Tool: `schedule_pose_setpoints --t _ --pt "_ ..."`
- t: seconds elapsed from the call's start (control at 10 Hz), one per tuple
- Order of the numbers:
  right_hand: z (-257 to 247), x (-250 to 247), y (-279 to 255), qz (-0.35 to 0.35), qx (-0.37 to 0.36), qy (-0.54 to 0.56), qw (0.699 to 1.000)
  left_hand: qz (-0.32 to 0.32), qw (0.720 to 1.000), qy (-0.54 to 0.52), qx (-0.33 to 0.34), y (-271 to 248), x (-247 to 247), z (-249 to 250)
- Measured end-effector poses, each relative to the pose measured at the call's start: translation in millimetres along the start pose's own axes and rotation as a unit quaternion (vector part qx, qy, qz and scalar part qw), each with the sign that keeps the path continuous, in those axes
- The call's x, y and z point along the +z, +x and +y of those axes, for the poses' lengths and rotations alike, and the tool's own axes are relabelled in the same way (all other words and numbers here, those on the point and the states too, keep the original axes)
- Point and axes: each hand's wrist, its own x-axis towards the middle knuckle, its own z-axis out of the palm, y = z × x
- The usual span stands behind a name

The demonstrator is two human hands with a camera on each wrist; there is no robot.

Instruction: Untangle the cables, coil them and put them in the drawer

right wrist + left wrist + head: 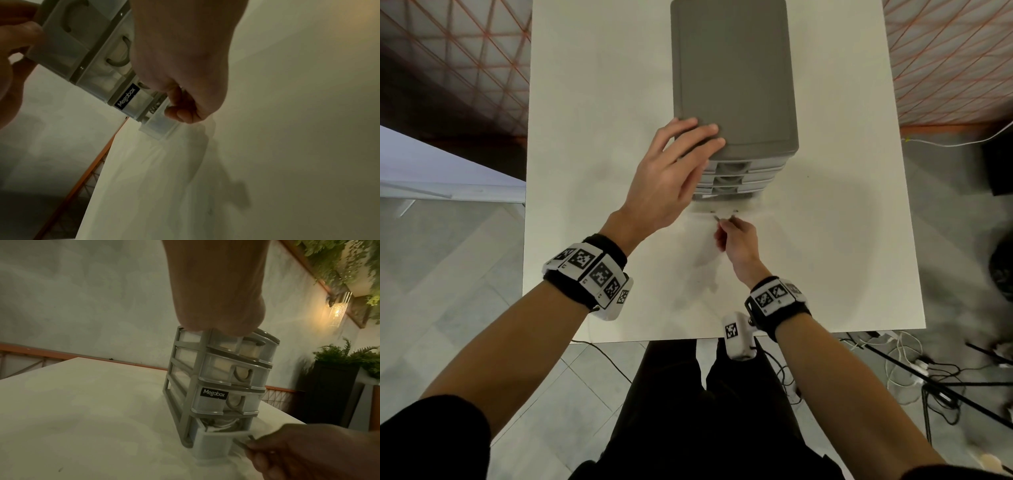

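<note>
The right hand (pixel 738 241) pinches the handle (pixel 242 441) of the bottom drawer (pixel 211 444), thumb and curled fingers (pixel 179 113) closed round that thin grey bar at the drawer's front. This drawer sticks out a short way from the drawer unit (pixel 732 75), its translucent front wall standing just clear of the frame while the three drawers above sit flush. Through the gap behind the front wall, coiled cables (pixel 221 424) lie inside the drawer; the left wrist view shows pale loops there, though how many cables there are cannot be told.

The left hand (pixel 671 174) rests on the near left corner of the unit's grey top, fingers straight and spread flat over the lid, thumb down the left side of the unit. It presses on the top rather than wrapping round anything.

The unit is a small grey tower of four clear drawers, with a black "Megabox" label (pixel 213 393) on the drawer second from the bottom. It stands upright on a white table (pixel 599 102), towards the far middle of the tabletop, drawer fronts facing the person.

Both wrists carry black bands with black-and-white square markers (pixel 592 270). On the floor to the right of the table, well away from the unit, lies a loose tangle of black and white floor wires (pixel 914 373).
</note>
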Motion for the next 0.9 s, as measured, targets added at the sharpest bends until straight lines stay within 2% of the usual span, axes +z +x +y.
schedule_pose_setpoints --t 0.3,0.7,0.8,0.9 --pt "-29.5 12.7 36.2 0.011 0.015 -0.018 1.0 -0.012 1.0 -0.004 -0.013 0.0 -0.6 -1.1" --pt "-37.6 13.9 33.8 0.06 -0.015 -0.058 0.996 -0.033 0.999 -0.001 -0.024 -0.1 -1.9 2.1" --pt "-35.1 6.4 28.6 0.036 -0.019 -0.131 0.991 -0.036 0.999 -0.007 -0.023 0.7 -2.2 1.9" --pt "-24.7 -17.5 5.2 -0.006 -0.031 -0.229 0.973 -0.006 0.999 0.006 -0.047 -2.8 -9.2 7.0"
